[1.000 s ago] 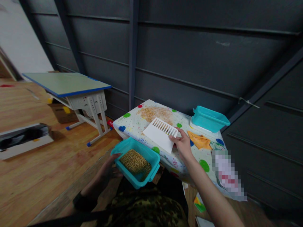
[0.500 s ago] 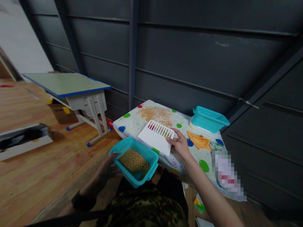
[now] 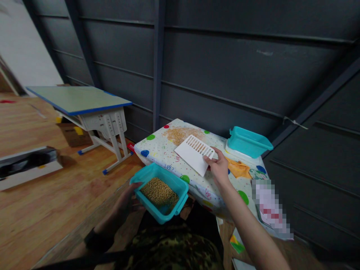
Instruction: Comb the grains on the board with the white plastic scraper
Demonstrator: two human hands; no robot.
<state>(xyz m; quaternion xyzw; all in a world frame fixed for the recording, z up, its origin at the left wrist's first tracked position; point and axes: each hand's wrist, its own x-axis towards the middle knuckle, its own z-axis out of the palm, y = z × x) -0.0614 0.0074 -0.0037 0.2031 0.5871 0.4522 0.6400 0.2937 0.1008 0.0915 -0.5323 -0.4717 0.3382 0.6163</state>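
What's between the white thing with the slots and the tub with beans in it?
In the head view, just a strip of patterned tablecloth shows between the white slotted piece and the turquoise bean tub.

The slotted scraper (image 3: pixel 192 158) is plain white. Turquoise colours the near tub (image 3: pixel 168 174), and the soybeans (image 3: pixel 158 191) inside it are yellowish tan. The far tub (image 3: pixel 249 145) is turquoise too. The tablecloth (image 3: pixel 160 150) has a white ground printed with green, blue and red balloons, curly squiggles and small coloured specks. The rag (image 3: pixel 239 169) is orange. The desk (image 3: pixel 81 99) has a pale green top, blue edging and white legs with blue feet. The wall (image 3: pixel 253 75) is dark grey; the shirt (image 3: pixel 180 243), green-brown camouflage; the wristband (image 3: pixel 98 242), black.
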